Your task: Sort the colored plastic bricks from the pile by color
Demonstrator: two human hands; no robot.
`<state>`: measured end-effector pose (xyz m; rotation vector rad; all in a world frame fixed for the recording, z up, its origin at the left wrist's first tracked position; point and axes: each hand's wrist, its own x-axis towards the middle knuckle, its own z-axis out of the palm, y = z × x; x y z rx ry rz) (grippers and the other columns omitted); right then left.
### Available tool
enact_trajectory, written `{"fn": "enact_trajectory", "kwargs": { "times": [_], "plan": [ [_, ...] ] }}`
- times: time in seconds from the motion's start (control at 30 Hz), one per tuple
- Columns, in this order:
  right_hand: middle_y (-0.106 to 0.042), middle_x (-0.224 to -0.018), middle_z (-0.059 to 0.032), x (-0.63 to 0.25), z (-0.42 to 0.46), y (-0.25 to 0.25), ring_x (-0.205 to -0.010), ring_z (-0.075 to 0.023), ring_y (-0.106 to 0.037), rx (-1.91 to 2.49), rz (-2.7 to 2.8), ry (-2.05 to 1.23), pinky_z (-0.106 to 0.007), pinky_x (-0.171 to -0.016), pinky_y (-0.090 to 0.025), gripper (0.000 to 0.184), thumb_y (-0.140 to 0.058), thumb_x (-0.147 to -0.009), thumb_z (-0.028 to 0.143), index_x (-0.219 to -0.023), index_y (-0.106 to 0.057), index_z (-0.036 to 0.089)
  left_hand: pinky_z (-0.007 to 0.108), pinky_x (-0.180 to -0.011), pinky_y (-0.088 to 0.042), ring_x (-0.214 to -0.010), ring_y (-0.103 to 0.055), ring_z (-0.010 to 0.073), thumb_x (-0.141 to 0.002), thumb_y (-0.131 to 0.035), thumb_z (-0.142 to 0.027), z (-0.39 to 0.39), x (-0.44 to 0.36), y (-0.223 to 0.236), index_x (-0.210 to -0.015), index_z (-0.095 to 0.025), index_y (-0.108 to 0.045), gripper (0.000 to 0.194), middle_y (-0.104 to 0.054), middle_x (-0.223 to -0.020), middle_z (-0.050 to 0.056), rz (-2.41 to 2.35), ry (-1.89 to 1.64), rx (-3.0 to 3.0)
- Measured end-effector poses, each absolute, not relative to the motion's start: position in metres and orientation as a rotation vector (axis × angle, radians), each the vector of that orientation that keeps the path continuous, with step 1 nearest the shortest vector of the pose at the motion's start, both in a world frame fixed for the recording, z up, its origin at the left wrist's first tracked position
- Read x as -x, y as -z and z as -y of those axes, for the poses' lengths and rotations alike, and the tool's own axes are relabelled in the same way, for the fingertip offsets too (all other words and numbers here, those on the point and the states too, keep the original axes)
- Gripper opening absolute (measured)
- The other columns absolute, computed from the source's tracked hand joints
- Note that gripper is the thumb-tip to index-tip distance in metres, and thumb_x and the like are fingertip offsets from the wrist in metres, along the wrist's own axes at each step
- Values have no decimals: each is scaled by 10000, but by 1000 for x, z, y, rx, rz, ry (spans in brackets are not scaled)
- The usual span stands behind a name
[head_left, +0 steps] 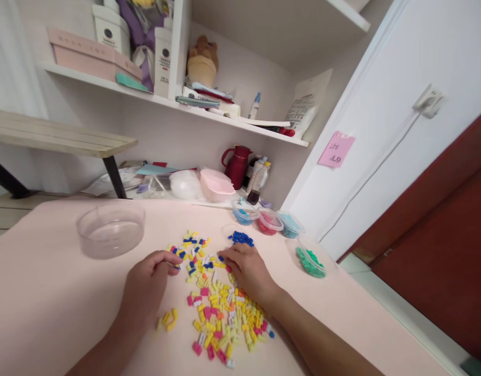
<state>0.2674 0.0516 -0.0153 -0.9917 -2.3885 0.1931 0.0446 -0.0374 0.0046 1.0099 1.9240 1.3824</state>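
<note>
A spread pile of small building bricks (pixel 215 300), mostly yellow with pink, white, orange and dark blue ones, lies on the pink tabletop between my hands. My left hand (pixel 154 274) is at the pile's left edge, thumb and fingers pinched together. Small bits of blue and yellow show by those fingertips, but what they hold is unclear. My right hand (pixel 248 266) reaches over the right side of the pile, its fingers bent and closed at a dark blue brick (pixel 220 258). Just beyond it is a separate heap of dark blue bricks (pixel 241 238).
An empty clear round tub (pixel 110 230) stands at the left. Small clear boxes hold blue pieces (pixel 244 215), pink-red pieces (pixel 268 223), light blue pieces (pixel 290 225) and green pieces (pixel 311 262). Several yellow bricks (pixel 168 318) lie apart near my left forearm. Behind are a pink container (pixel 217 184) and a red jug (pixel 237 166).
</note>
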Motion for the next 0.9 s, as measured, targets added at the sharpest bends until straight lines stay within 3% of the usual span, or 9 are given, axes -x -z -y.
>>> {"fn": "enact_trajectory", "kwargs": {
  "times": [0.17, 0.33, 0.43, 0.67, 0.9],
  "plan": [
    [-706, -962, -52, -270, -55, 16, -923, -210, -627, 993, 2390, -213, -348, -846, -469, 237, -572, -903, 155, -1036, -735, 265, 324, -692, -472, -779, -678, 259, -663, -480, -295, 38, -45, -7, -707, -239, -704, 235, -717, -648, 26, -1930, -1376, -1010],
    [-698, -942, -51, -271, -55, 14, -890, -206, -622, 989, 2401, -132, -347, -808, -458, 284, -574, -915, 183, -1142, -699, 300, 328, -689, -476, -774, -679, 262, -645, -478, -284, 37, -45, -7, -688, -244, -704, 233, -718, -643, 25, -1942, -1387, -1011],
    [-700, -962, -38, -271, -55, 11, -918, -207, -617, 976, 2439, -104, -362, -832, -429, 266, -584, -905, 157, -1057, -732, 318, 335, -706, -477, -771, -678, 261, -654, -480, -282, 37, -45, -4, -699, -246, -705, 232, -718, -647, 22, -1928, -1394, -1027],
    [-711, -931, -27, -267, -50, 5, -911, -215, -605, 1017, 2448, -83, -367, -813, -386, 227, -593, -888, 138, -984, -726, 295, 343, -732, -469, -797, -683, 270, -648, -494, -294, 36, -43, -2, -702, -247, -702, 221, -717, -644, 21, -1914, -1402, -1019],
    [-713, -967, -38, -288, -64, -3, -912, -207, -622, 1072, 2223, -52, -343, -841, -418, 188, -603, -873, 176, -998, -708, 270, 346, -739, -474, -841, -685, 277, -659, -476, -308, 36, -44, -7, -717, -245, -693, 234, -722, -665, 31, -1946, -1360, -1000]
  ]
}}
